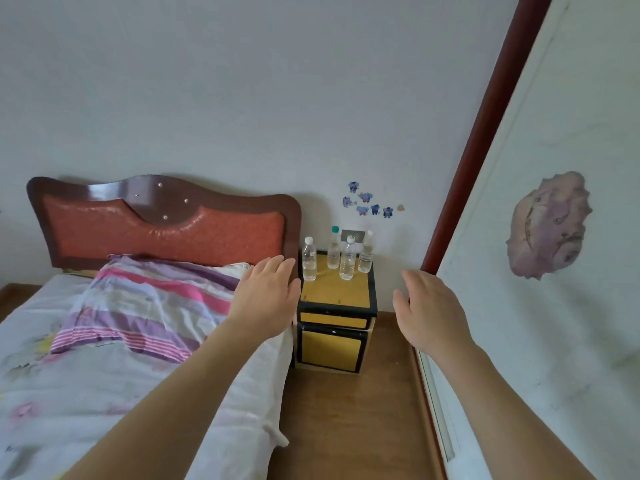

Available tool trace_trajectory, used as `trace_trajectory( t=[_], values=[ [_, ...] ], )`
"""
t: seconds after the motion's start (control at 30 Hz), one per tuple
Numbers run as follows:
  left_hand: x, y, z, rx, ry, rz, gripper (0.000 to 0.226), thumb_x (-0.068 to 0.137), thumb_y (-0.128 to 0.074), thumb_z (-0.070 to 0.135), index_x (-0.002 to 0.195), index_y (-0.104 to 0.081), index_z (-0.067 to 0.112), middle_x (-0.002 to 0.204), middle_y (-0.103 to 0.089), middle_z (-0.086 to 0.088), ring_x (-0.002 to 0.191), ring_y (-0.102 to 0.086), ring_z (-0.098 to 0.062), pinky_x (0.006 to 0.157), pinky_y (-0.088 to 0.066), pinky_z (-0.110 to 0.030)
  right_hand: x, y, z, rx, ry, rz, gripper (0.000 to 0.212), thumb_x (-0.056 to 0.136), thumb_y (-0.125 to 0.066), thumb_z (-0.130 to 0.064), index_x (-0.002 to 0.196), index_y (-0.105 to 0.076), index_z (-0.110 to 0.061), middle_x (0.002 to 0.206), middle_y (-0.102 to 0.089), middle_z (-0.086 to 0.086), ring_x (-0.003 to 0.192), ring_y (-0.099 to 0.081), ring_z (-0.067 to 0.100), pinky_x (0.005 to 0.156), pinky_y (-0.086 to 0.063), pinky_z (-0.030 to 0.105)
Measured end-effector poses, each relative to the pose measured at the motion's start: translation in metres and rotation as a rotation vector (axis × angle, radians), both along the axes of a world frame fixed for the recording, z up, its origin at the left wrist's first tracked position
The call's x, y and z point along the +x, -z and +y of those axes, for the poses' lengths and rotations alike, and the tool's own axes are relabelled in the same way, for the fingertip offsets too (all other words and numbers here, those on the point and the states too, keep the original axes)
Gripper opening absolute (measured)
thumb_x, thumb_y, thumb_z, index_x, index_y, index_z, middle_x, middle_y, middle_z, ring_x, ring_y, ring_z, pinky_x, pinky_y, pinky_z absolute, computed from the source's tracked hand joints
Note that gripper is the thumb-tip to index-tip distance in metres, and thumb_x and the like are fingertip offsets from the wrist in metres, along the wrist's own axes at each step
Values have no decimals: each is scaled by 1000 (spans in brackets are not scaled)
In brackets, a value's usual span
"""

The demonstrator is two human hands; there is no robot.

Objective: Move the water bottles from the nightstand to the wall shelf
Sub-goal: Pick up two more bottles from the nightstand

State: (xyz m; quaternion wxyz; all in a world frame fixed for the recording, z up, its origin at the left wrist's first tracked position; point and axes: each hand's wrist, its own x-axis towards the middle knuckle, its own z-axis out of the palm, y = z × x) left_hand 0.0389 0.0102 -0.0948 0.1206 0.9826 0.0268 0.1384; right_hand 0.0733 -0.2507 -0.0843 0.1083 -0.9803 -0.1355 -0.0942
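Grip: the left hand and the right hand are both open wide, with fingers straight, and hold nothing.
Bottles: four clear plastic water bottles stand upright between the two hands and a little beyond the fingertips. No hand touches them. The green-capped bottle is at the back.
Stand: the yellow box-shaped nightstand with black edges sits between the hands, with the bottles on the far part of its top.
Bed: the white-sheeted bed with a red padded headboard lies under and to the left of the left hand.
Door: the white sliding door with a shell picture is just right of the right hand.
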Motion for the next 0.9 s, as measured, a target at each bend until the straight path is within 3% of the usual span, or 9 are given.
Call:
trace_trajectory(
  t=[0.13,0.43,0.63,0.9],
  values=[
    [89,4,13,5,-21,12,47,102,-37,32,145,-44,13,148,-48,-4,138,-40,-23,116,-30,-42,95,2,10,8,-39,6,44,102,-37,-34,141,-44,-16,138,-54,0,128,-49,18,106,-39,30],
    [247,6,49,-16,-56,11,44,101,-39,31,141,-47,14,144,-50,-4,135,-43,-24,113,-32,-42,268,1,46,-35,-105,34,51,103,-32,-35,150,-33,-14,151,-43,3,139,-39,18,114,-31,33],
    [346,47,84,-33,-21,65,43,101,-40,31,139,-49,13,140,-53,-4,130,-46,-25,109,-34,-41,360,41,83,-60,-76,81,50,103,-32,-34,148,-35,-12,149,-44,4,137,-40,19,113,-33,34],
    [454,105,113,-30,45,172,47,101,-41,32,145,-45,14,148,-47,-4,139,-39,-24,116,-28,-42,461,101,116,-88,-46,201,50,103,-31,-35,149,-34,-14,151,-42,3,139,-38,18,116,-30,35]
  ],
)
